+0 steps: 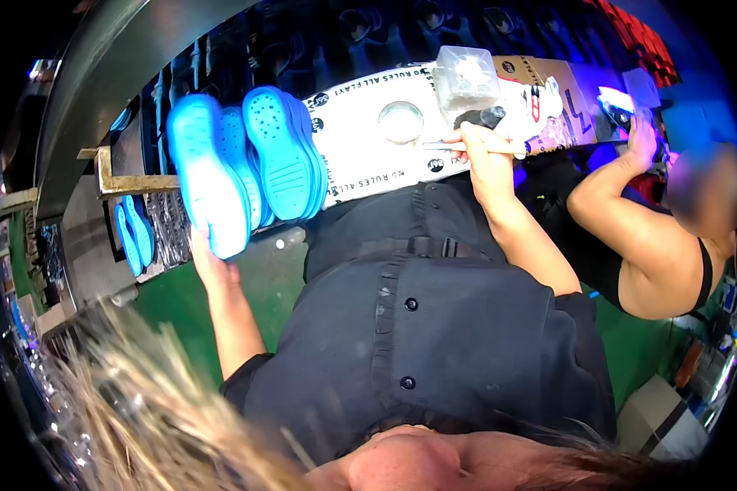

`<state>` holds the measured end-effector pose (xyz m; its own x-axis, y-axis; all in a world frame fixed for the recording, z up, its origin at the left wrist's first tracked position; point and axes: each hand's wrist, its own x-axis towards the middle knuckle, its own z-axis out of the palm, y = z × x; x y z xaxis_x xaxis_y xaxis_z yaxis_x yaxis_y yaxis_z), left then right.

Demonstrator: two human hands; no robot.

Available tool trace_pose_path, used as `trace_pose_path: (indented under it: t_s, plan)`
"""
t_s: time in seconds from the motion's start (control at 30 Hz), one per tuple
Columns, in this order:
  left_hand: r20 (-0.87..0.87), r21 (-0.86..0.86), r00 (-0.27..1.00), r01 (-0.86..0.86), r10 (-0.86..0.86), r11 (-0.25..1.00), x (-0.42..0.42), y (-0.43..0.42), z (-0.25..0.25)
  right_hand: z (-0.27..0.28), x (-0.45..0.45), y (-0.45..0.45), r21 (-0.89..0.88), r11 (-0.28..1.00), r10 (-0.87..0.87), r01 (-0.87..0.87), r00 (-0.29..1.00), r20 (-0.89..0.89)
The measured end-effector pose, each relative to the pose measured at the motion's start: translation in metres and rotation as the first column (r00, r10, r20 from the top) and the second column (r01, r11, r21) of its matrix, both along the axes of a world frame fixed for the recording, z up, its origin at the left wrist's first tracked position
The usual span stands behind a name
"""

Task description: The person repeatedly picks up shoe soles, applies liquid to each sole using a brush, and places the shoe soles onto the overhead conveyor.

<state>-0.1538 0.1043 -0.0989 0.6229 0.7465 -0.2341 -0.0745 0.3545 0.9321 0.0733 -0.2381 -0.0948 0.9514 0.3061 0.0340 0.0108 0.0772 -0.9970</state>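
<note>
At the left of the table, my left hand (214, 260) grips the heel end of a bright blue shoe insole (209, 176). My fingers are mostly behind it. Right beside it stand stacks of similar blue insoles (280, 155), the top one dotted at the toe and ribbed lower down. My right hand (485, 155) is closed around the handle of a thin, pale brush (442, 146). The brush's tip points left, at the near edge of a round, clear dish (400, 122). Behind that hand lies a dark bottle or cap (491, 116), partly covered.
White printed paper (356, 164) covers the worktable. A clear plastic container (467, 75) stands beyond the dish. At right, a co-worker's hand (642, 139) is near a shoe. A metal bracket (135, 184) juts in at left, where more blue insoles (135, 236) lie. Dark shoe parts line the back.
</note>
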Motion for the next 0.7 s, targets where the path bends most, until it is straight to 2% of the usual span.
trace_pose_path:
  t_s: [0.03,0.1,0.13,0.17,0.23,0.27,0.33,0.37,0.4,0.43,0.47,0.63,0.7]
  plan:
    - [0.063,0.095,0.997,-0.040,0.034,0.995,0.014,-0.025,0.008,0.000,0.000,0.001,0.011,1.000,-0.016,0.016,1.000,0.002]
    - [0.013,0.289,0.997,0.068,-0.075,0.955,0.026,-0.051,-0.002,0.007,0.001,0.003,0.043,0.999,0.003,-0.002,1.000,-0.019]
    - [-0.115,0.392,0.988,0.136,-0.098,0.910,0.040,-0.069,0.009,0.012,0.002,0.004,0.047,0.999,0.019,-0.019,1.000,0.003]
    - [-0.198,0.353,0.969,0.208,-0.145,0.912,0.050,-0.083,0.016,0.017,0.001,0.005,0.050,0.998,0.032,-0.033,0.999,0.023]
    - [-0.119,0.468,0.990,0.122,-0.074,0.875,0.076,-0.104,0.021,0.029,0.003,0.005,0.043,0.991,0.123,-0.128,0.986,0.109]
    - [-0.118,0.461,0.989,0.137,-0.093,0.877,0.085,-0.107,0.022,0.035,0.002,0.006,0.028,0.991,0.126,-0.131,0.982,0.144]
    - [-0.108,0.631,0.985,0.172,-0.133,0.756,0.100,-0.115,0.021,0.046,-0.005,0.010,0.036,0.990,0.124,-0.133,0.975,0.184]
    - [-0.107,0.625,0.983,0.181,-0.146,0.759,0.106,-0.119,0.023,0.050,-0.007,0.010,0.059,0.989,0.122,-0.136,0.973,0.197]
    - [-0.092,0.646,0.979,0.199,-0.184,0.737,0.112,-0.123,0.025,0.050,-0.004,0.008,-0.074,0.985,0.172,-0.155,0.906,0.386]
    - [-0.080,0.668,0.972,0.216,-0.220,0.712,0.116,-0.126,0.028,0.047,-0.006,0.010,-0.103,0.987,0.155,-0.121,0.878,0.454]
    - [-0.071,0.670,0.959,0.251,-0.276,0.699,0.120,-0.129,0.033,0.049,-0.008,0.013,-0.114,0.986,0.162,-0.121,0.853,0.496]
    - [-0.045,0.627,0.942,0.285,-0.332,0.725,0.126,-0.136,0.033,0.042,-0.006,0.018,-0.174,0.983,0.162,-0.062,0.743,0.649]
    - [-0.041,0.637,0.937,0.291,-0.346,0.714,0.126,-0.138,0.035,0.037,-0.005,0.021,-0.188,0.981,0.170,-0.038,0.629,0.758]
